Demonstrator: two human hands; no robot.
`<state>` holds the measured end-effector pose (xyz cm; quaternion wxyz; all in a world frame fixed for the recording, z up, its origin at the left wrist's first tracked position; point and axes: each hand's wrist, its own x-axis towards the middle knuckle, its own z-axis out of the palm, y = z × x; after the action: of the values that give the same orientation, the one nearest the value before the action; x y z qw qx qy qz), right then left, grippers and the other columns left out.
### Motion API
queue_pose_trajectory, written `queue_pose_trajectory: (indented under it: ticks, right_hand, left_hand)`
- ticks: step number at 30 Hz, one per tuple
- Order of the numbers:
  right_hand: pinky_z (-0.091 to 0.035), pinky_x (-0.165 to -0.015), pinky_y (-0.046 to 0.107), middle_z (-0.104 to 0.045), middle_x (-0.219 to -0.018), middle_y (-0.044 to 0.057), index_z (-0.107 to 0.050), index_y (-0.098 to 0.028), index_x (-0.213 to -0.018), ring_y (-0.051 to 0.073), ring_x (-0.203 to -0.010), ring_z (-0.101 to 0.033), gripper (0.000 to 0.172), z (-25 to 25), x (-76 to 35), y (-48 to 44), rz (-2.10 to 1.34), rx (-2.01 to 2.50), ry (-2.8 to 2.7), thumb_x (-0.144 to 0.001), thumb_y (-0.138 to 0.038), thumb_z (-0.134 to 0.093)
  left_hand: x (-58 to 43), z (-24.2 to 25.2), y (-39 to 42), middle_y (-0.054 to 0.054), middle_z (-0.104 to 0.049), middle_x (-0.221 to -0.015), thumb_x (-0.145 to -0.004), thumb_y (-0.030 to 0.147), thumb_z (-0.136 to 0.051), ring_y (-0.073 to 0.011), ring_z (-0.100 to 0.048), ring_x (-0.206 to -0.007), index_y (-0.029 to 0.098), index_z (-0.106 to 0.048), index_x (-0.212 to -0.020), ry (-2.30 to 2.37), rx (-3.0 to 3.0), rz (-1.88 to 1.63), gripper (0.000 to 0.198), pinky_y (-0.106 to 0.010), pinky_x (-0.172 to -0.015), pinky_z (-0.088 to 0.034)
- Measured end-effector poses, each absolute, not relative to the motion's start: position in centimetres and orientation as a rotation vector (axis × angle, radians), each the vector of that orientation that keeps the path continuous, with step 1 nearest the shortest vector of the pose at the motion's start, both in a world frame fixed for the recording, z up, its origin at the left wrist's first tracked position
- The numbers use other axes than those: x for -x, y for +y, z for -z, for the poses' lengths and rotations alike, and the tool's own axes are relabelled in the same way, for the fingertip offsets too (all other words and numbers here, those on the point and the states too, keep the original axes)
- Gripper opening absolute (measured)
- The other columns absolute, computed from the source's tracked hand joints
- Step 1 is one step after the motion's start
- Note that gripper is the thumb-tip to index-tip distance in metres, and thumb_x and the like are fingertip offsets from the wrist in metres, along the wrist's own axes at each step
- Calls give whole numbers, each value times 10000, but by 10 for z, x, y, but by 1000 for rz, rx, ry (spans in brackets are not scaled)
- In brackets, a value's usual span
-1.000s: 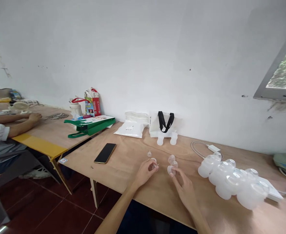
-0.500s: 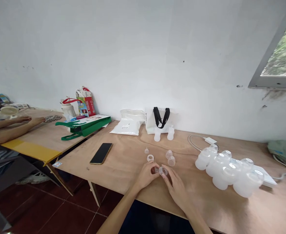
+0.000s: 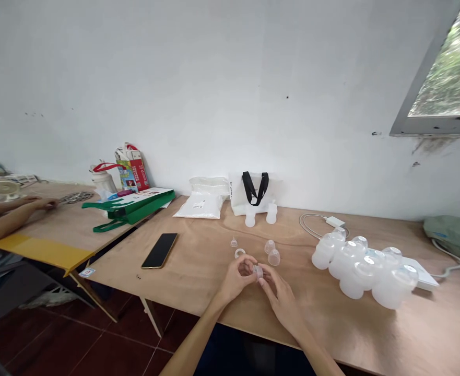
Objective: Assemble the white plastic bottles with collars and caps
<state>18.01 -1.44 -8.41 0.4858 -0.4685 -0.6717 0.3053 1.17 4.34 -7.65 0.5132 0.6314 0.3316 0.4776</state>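
The left hand [image 3: 235,279] and right hand [image 3: 282,298] nearly close, pinching a small clear plastic cap [image 3: 258,272] between them above a plywood table [image 3: 331,334]. Just ahead lie a clear ring [image 3: 239,253] and 2 clear cups [image 3: 274,257]. Frosted plastic bottles [image 3: 355,274] are heaped to the right, a smartphone [image 3: 159,250] to the left.

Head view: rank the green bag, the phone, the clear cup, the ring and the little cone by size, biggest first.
Largest first: the green bag, the phone, the clear cup. The ring and little cone look alike, so I can't rank them.
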Motion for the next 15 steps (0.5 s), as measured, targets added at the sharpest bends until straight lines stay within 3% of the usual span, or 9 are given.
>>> queue_pose_trajectory:
  ticks: [4,8,11,15]
  right_hand:
    - [-554,-1023,447,-701,-1292,53,-618,-311,-1260,265,-1183,-675,322,77,-179,-16,-825,1096,-1553,-980,-459,-564]
    - [-553,-1023,462,-702,-1283,65,-588,-305,-1283,270,-1172,-682,368,77,-182,-14,-839,1102,-1456,-968,-495,-581]
    - [-553,-1023,466,-686,-1309,81,-552,-299,-1268,269,-1196,-669,376,79,-184,-12,-850,1068,-1394,-955,-504,-598]
    - [-555,-1011,473,-721,-1234,89,-561,-297,-1109,277,-1161,-685,287,75,-183,-12,-893,1013,-1417,-958,-540,-579]
  left_hand:
    - [-10,68,41,-12,-670,-843,-719,409,-872,-147,-643,-789,174,-663,-967,762,-1458,-1128,400,-263,-770,-510]
    - [-8,64,39,-66,-729,-997,-800,447,-814,-197,-684,-931,180,-672,-1012,654,-1392,-1088,369,-314,-848,-537]
    - [-10,66,39,-71,-744,-979,-825,478,-785,-204,-695,-893,179,-675,-1004,626,-1383,-1088,366,-334,-829,-545]
    - [-14,70,39,-69,-755,-912,-759,486,-837,-217,-699,-873,174,-675,-942,707,-1419,-1135,397,-343,-844,-528]
